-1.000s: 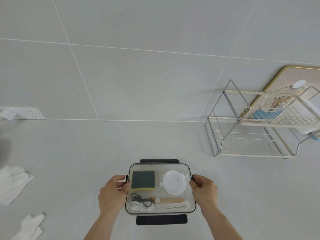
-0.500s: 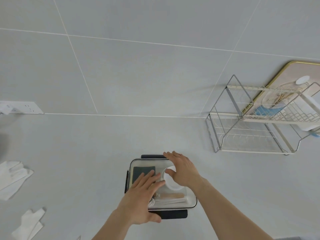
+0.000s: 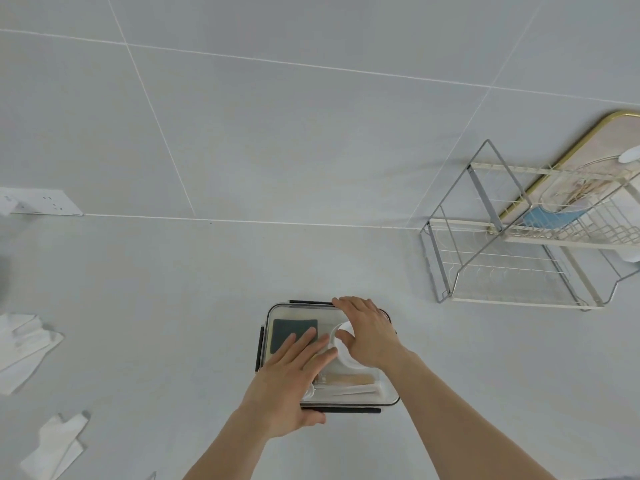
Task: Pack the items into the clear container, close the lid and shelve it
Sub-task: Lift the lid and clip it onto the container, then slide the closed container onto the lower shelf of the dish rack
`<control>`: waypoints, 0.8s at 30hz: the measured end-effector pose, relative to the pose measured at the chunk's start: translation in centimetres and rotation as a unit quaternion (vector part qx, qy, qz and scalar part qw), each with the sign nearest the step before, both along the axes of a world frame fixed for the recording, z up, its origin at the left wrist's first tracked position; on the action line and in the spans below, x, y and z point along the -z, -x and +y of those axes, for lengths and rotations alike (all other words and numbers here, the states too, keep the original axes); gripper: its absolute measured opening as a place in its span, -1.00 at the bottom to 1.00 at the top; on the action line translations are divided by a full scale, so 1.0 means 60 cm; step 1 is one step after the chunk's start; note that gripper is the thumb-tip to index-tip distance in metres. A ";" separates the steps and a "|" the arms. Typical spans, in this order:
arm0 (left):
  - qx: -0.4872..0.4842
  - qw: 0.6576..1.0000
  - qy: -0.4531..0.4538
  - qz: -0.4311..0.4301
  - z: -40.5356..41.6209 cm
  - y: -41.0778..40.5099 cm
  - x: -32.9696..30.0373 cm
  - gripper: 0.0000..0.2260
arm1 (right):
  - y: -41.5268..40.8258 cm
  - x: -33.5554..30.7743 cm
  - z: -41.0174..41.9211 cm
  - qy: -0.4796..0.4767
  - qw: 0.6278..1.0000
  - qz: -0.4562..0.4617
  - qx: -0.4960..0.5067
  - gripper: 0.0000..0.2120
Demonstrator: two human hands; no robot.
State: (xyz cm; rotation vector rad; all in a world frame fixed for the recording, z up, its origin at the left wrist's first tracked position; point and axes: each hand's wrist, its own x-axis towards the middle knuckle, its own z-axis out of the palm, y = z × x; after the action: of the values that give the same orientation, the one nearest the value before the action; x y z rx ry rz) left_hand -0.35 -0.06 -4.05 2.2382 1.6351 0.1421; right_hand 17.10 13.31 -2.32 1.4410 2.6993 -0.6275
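Note:
The clear container (image 3: 388, 398) sits on the grey counter in front of me with its transparent lid on and black latches along its edges. Inside I see a green sponge (image 3: 289, 332), a round white cap (image 3: 343, 358), a wooden-handled tool (image 3: 356, 378) and a white strip. My left hand (image 3: 291, 379) lies flat on the lid's near-left part, fingers spread. Flat on the lid's far-right part rests my right hand (image 3: 370, 337), covering much of the white cap.
A two-tier wire dish rack (image 3: 519, 244) stands at the right against the wall, with a gold-rimmed board and a blue cloth behind it. White cloths (image 3: 24, 348) lie at the left counter edge. A wall socket (image 3: 45, 202) sits at far left.
Both hands left the container's sides and went onto the lid, palms down; since half a second ago they have barely shifted.

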 end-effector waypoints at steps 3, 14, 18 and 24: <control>-0.004 1.000 -0.005 -0.005 0.000 -0.001 0.003 -0.05 | -0.001 -0.003 0.004 0.003 1.000 0.000 -0.001 -0.43; -0.026 0.998 -0.011 -0.056 0.007 -0.002 -0.011 -0.06 | -0.016 0.001 -0.026 -0.034 0.985 0.054 0.159 -0.39; -0.203 0.963 -0.084 -0.153 0.005 0.016 -0.028 -0.22 | -0.062 0.009 -0.073 -0.015 0.919 0.155 0.362 -0.38; -0.539 0.723 0.121 -0.415 0.001 0.048 -0.011 -0.23 | -0.098 0.012 -0.123 0.235 0.787 0.289 0.492 -0.35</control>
State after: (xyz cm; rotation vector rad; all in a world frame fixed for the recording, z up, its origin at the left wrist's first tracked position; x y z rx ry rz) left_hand -3.25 0.01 -3.38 0.5426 1.9295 0.9768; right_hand 23.01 5.93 -3.04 2.7039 1.5158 -1.8549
